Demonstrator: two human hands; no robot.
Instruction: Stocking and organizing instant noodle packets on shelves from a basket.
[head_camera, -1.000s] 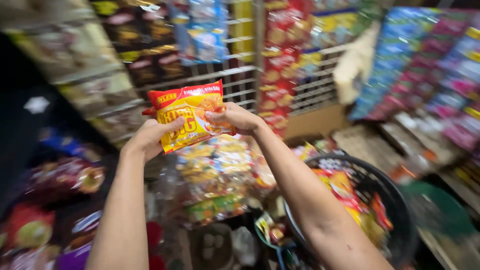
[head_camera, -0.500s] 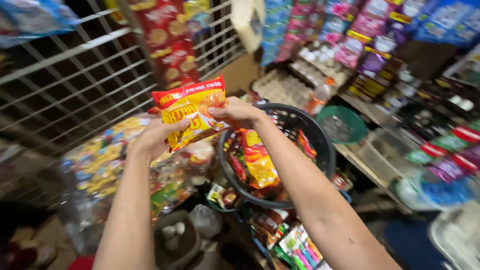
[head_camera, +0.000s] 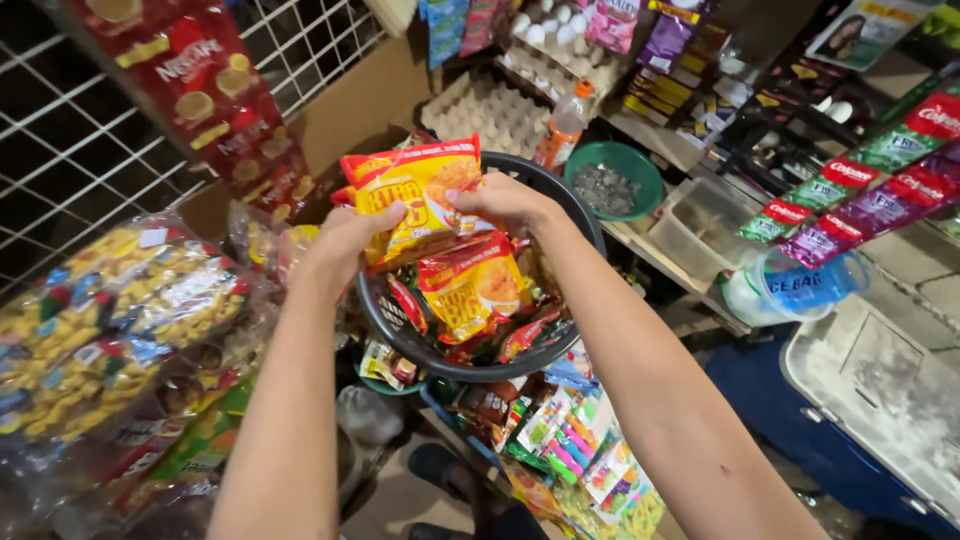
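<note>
Glossy plastic snack packet (head_camera: 415, 195), matt black plastic basket (head_camera: 400, 335), white wire-metal grid (head_camera: 90, 130).

Bright, even overhead light, sharp centre, mild wide-angle stretch and softness at edges.

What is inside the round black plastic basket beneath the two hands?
The round black plastic basket holds red and yellow snack packets. The yellow packet held in both hands covers its far side; the bottom is hidden.
</note>
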